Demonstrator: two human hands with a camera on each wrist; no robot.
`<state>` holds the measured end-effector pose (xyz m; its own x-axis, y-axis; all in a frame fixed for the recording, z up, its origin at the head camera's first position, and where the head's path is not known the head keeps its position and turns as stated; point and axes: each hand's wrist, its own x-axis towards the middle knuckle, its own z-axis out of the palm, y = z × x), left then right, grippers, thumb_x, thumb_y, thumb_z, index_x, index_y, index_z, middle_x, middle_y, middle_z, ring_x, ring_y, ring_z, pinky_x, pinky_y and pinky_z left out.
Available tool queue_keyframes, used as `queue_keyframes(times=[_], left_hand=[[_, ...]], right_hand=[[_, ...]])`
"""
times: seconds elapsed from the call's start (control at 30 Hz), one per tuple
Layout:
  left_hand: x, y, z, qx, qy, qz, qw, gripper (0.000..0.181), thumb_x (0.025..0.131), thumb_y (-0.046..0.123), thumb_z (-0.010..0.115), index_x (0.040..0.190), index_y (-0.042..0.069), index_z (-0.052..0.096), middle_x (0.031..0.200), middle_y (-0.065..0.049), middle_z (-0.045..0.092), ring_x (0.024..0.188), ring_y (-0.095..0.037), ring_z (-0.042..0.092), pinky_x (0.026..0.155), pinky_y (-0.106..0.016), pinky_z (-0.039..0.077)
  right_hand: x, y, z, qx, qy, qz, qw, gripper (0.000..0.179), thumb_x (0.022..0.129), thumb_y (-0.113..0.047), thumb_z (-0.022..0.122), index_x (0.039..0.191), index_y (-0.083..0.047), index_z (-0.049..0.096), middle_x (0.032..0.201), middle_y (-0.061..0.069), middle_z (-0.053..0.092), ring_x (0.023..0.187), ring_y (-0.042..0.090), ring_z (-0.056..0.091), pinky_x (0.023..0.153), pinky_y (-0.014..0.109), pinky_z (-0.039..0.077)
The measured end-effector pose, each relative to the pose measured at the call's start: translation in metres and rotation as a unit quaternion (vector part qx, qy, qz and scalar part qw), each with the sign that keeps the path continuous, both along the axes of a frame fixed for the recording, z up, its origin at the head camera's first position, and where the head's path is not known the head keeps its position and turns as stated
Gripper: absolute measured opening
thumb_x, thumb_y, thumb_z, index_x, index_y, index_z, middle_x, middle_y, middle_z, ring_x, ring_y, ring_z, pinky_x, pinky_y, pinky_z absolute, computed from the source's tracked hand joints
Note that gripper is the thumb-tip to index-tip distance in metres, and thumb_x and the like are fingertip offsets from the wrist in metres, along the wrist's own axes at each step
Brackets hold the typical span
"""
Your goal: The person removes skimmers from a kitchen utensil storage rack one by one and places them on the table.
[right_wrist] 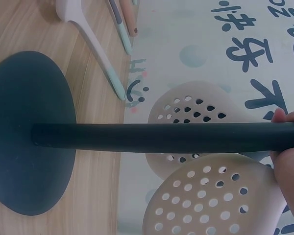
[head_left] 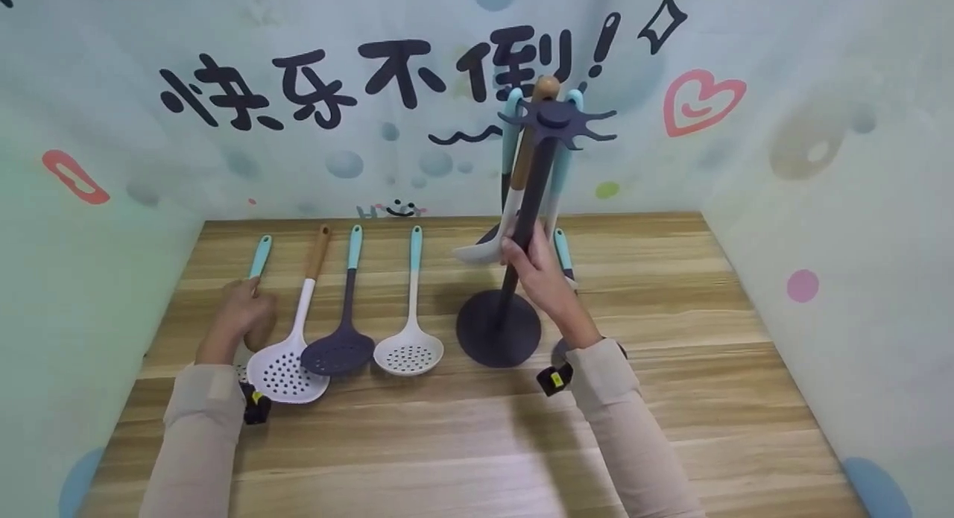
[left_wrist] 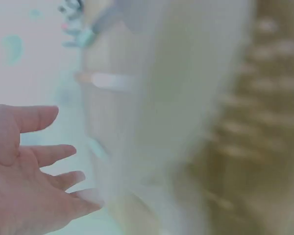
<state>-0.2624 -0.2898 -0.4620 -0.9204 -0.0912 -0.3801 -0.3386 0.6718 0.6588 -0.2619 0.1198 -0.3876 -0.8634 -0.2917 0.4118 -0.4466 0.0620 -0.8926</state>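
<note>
My right hand [head_left: 548,276] grips the dark pole of a utensil stand [head_left: 533,197], which has a round base [head_left: 498,329] and a hooked top. Utensils with teal and wooden handles hang from the hooks; in the right wrist view two are pale skimmers [right_wrist: 210,200]. At the left, my left hand [head_left: 242,313] is by the teal handle [head_left: 261,256] of a utensil mostly hidden beneath it. The left wrist view is blurred, but that hand [left_wrist: 36,186] has its fingers spread with nothing between them.
On the wooden table [head_left: 417,443] lie a white skimmer with a wooden handle [head_left: 288,373], a dark skimmer [head_left: 339,350] and a white one [head_left: 408,354]. Behind my right arm is another teal-handled utensil [head_left: 563,251], partly hidden. A printed backdrop [head_left: 335,160] stands behind.
</note>
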Motion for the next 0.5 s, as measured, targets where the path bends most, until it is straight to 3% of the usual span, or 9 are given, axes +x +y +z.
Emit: queue_keyframes(times=[0.07,0.13,0.27,0.37,0.5], left_hand=[[-0.002,0.015,0.012,-0.006,0.074,-0.007,0.9972,0.059,0.096,0.019,0.037,0.144,-0.007,0.015,0.146,-0.038,0.001,0.134,-0.055,0.008,0.108,-0.062,0.016],[-0.004,0.035,0.024,0.000,0.148,-0.012,0.9890,0.052,0.096,0.014,0.040,0.141,-0.009,0.026,0.144,-0.037,0.014,0.134,-0.052,0.016,0.108,-0.059,0.018],[-0.003,0.089,0.055,0.058,0.269,-0.022,0.9612,0.041,0.094,0.007,0.045,0.133,-0.006,0.042,0.137,-0.028,0.036,0.130,-0.041,0.033,0.109,-0.050,0.026],[0.004,0.135,0.080,0.119,0.336,-0.047,0.9333,0.036,0.094,0.008,0.049,0.129,-0.001,0.049,0.130,-0.020,0.049,0.122,-0.032,0.045,0.105,-0.042,0.035],[0.013,0.190,0.106,0.199,0.401,-0.123,0.8855,0.033,0.094,0.010,0.052,0.126,0.001,0.053,0.120,-0.016,0.059,0.113,-0.023,0.055,0.098,-0.034,0.043]], right_hand=[[0.004,0.000,0.005,0.004,-0.001,-0.003,1.0000,0.010,0.097,0.002,0.039,0.105,0.007,0.037,0.081,0.021,0.044,0.074,0.011,0.047,0.070,0.024,0.040],[0.004,0.000,0.005,0.003,-0.004,-0.004,1.0000,0.010,0.097,0.002,0.040,0.105,0.007,0.037,0.081,0.019,0.045,0.074,0.015,0.048,0.070,0.024,0.040],[0.004,0.000,0.006,0.001,-0.005,0.000,1.0000,0.011,0.097,0.002,0.039,0.106,0.008,0.037,0.082,0.008,0.044,0.076,0.025,0.046,0.070,0.024,0.040],[0.003,-0.001,0.004,-0.001,-0.006,0.005,1.0000,0.013,0.097,0.002,0.039,0.107,0.008,0.036,0.082,0.007,0.044,0.077,0.029,0.046,0.070,0.024,0.041],[-0.004,0.001,-0.004,-0.006,-0.006,0.003,1.0000,0.013,0.097,0.001,0.040,0.108,0.008,0.036,0.083,0.007,0.045,0.078,0.032,0.046,0.070,0.025,0.041]])
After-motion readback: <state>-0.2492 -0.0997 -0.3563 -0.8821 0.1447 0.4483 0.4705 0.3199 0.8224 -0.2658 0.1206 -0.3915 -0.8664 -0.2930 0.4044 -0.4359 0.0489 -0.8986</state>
